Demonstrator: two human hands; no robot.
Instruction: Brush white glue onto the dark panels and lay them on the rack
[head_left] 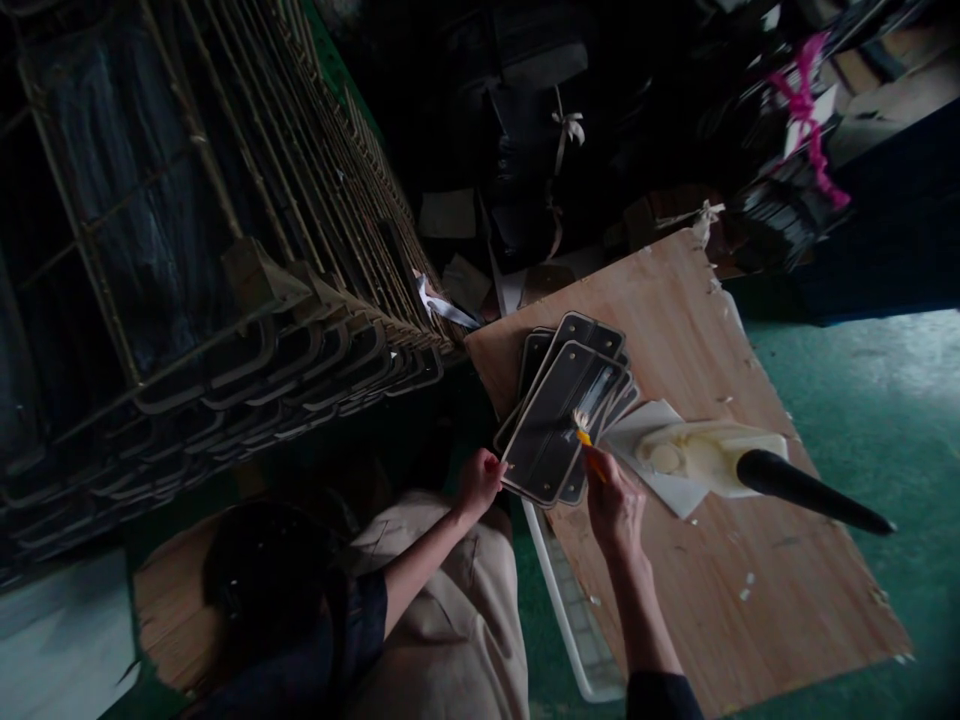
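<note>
The person's left hand (480, 482) grips the near short end of the top dark rectangular panel with rounded corners and a pale edge band (562, 420). The fingers are curled over the panel's lower-left corner, with the thumb on its upper face. The right hand (613, 500) holds a small brush with an orange handle and pale bristles (583, 432). The fingers are closed around the handle. The exact pinch is not resolvable in the dim light. The bristle tip touches the panel face near its right long edge.

The panel lies on a fanned stack of similar dark panels (600, 345). The stack rests at the near-left corner of a pale plywood board (675, 300). The panel's long axis runs from the left hand, at the lower left, up and away to the upper right. The brush meets that axis from the right side, roughly crosswise. The right hand is therefore the nearer hand to the panel's middle. The left hand only steadies the end.

Just right of the stack, a cream plastic container (705, 455) sits on a white sheet (660, 480). A black tapered handle (810, 490) projects from it to the right. To the left stands a wire rack (225, 180) with rows of the same panels (300, 360) on its shelf.
</note>
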